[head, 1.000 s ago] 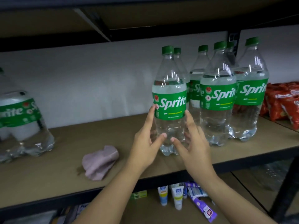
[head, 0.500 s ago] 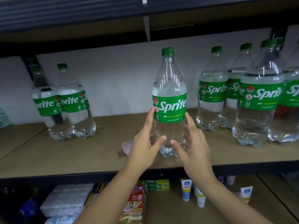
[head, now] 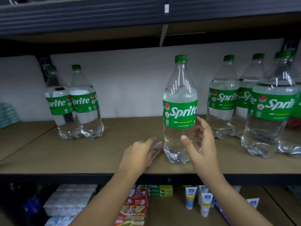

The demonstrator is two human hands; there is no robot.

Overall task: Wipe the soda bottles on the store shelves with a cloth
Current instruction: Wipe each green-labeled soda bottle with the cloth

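Brown shelf (head: 101, 154), upright bottle (head: 180, 111) labelled "Sprite", tubes (head: 189, 199) marked "Safi" below

The Sprite bottle (head: 180, 110) in the middle is clear, with a green cap and a green label with white letters and a thin yellow line. The two bottles on the left (head: 75, 103) and the bottles on the right (head: 254, 103) have the same colours. The cloth (head: 155, 146) is pale pink. The shelf (head: 65, 157) board is light brown with a black front edge. The wall (head: 130, 82) behind is white. Below, the toothpaste boxes (head: 135, 207) are red and white, and the tubes (head: 190, 199) are white, blue and yellow.
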